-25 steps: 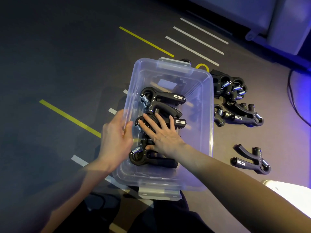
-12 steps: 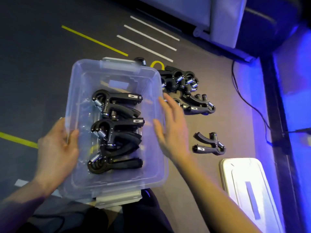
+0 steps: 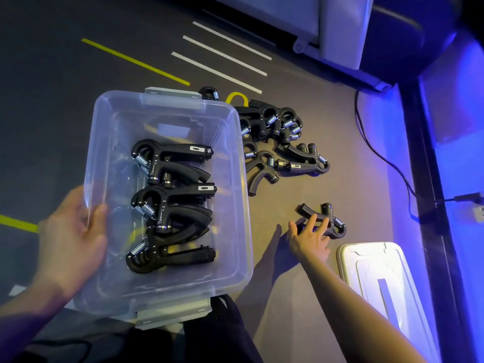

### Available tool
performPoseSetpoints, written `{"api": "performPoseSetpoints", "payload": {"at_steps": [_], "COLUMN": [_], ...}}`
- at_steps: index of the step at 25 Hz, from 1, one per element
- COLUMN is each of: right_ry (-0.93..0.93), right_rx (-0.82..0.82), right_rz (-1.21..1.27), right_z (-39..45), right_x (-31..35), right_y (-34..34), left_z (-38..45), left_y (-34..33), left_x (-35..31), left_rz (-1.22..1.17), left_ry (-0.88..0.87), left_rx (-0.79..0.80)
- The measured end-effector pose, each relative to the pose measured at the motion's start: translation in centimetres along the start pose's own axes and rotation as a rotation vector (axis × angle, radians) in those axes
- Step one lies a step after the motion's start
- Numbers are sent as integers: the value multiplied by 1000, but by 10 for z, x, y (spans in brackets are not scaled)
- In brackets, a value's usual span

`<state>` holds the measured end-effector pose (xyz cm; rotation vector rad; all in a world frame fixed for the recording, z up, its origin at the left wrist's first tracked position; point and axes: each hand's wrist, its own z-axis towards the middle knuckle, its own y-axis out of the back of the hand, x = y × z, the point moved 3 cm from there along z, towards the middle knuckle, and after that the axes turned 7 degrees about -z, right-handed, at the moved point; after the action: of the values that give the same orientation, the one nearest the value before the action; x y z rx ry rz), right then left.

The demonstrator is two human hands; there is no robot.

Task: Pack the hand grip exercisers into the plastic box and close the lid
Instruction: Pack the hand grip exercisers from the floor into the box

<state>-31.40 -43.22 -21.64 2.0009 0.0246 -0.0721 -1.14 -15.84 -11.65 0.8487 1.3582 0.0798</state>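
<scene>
Clear plastic storage box sits open on dark floor, three black spring-loaded hand grip exercisers stacked inside. Left hand grips box's left wall, thumb hooked over rim. Right hand, fingers spread, touches lone black exerciser on floor right of box. Pile of more exercisers beyond. White lid lies near right hand.

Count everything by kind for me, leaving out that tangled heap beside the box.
Grip exercisers in the plastic box: 3
Loose exerciser under the right hand: 1
Plastic box: 1
Lid: 1
Total: 6
</scene>
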Motion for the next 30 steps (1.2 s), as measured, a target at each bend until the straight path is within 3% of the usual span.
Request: {"api": "performPoseSetpoints", "payload": {"at_steps": [7,11,17,22,26,30], "right_ry": [25,9,335,454,692,1013], "right_rx": [42,-22,-159,-246,-420,-542], "right_rz": [-21,139,73,387,600,616], "right_z": [33,30,7,-8,-39,-86], "right_x": [-3,4,29,49,60,79], "right_y": [12,9,-11,9,52,96], "left_z": [1,3,3,3,2,2], "left_y": [-2,-4,-7,-8,-8,-7], "left_x": [6,6,2,1,-2,-7], "left_rz": [-24,0,7,-9,16,10], "left_ry": [-7,-16,-14,-37,-62,-66], "left_rx": [-21,-29,-43,-34,-29,-36]}}
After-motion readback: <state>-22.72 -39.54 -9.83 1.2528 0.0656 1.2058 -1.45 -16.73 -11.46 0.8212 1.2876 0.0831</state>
